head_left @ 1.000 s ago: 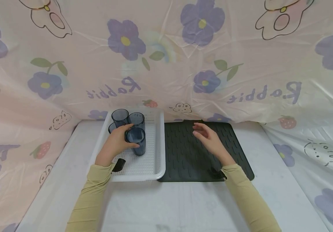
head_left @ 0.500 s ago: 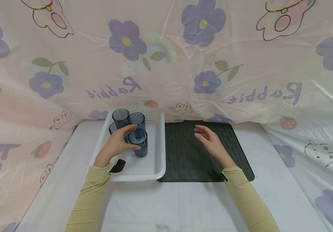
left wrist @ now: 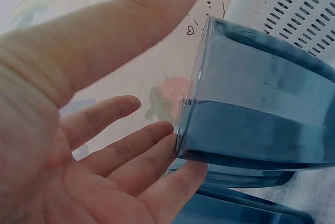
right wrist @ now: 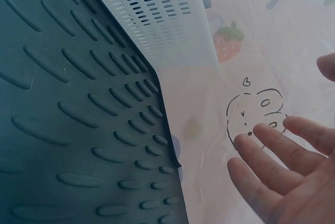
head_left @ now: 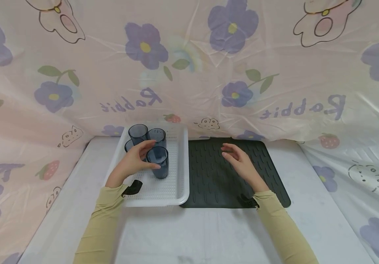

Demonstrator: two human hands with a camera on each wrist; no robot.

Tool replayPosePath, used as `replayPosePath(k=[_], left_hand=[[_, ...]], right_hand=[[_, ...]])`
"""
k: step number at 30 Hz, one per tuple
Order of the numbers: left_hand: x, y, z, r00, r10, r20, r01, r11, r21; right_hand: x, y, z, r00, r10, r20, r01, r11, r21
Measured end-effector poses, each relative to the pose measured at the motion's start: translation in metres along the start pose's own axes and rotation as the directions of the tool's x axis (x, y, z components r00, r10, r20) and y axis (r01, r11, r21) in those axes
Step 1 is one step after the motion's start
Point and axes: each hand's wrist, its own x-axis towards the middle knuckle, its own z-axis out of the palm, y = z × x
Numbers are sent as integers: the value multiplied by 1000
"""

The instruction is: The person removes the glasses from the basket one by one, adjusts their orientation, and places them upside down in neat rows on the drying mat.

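Note:
In the head view, several blue-tinted drinking glasses stand upright at the left of a white perforated tray. My left hand (head_left: 132,163) is spread beside the front glass (head_left: 158,167), thumb on its near side and fingers on its far side. In the left wrist view, the thumb (left wrist: 120,30) is apart from this glass (left wrist: 251,103); the fingertips (left wrist: 167,135) are at its rim, and whether they touch is unclear. Behind are a back left glass (head_left: 138,132) and a back right glass (head_left: 157,136). Another glass (head_left: 128,145) is partly hidden. My right hand (head_left: 240,163), fingers loosely bent, hovers over the black mat holding nothing.
The white tray (head_left: 183,183) lies on a white-covered table (head_left: 183,234), its right side against the black ridged mat (head_left: 206,183). A printed sheet (head_left: 189,80) with flowers and rabbits hangs behind and at both sides. A black strap (head_left: 132,187) is at my left wrist.
The front glass has shifted slightly right in the tray, away from the other glasses. My left hand has eased back a little to the left of it. My right hand has barely moved.

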Motion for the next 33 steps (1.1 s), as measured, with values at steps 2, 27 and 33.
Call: replayPosePath(k=[2, 27, 33], left_hand=[[1, -3, -1, 1000, -7, 12, 7, 999, -38], [8, -8, 5, 993, -117, -22, 119, 989, 93], [8, -4, 5, 992, -115, -50, 122, 977, 176]], right_hand=[[0, 0, 0, 1000, 0, 2, 0, 1000, 2], [11, 42, -2, 998, 54, 43, -60, 987, 149], [9, 35, -4, 993, 78, 87, -97, 966, 239]])
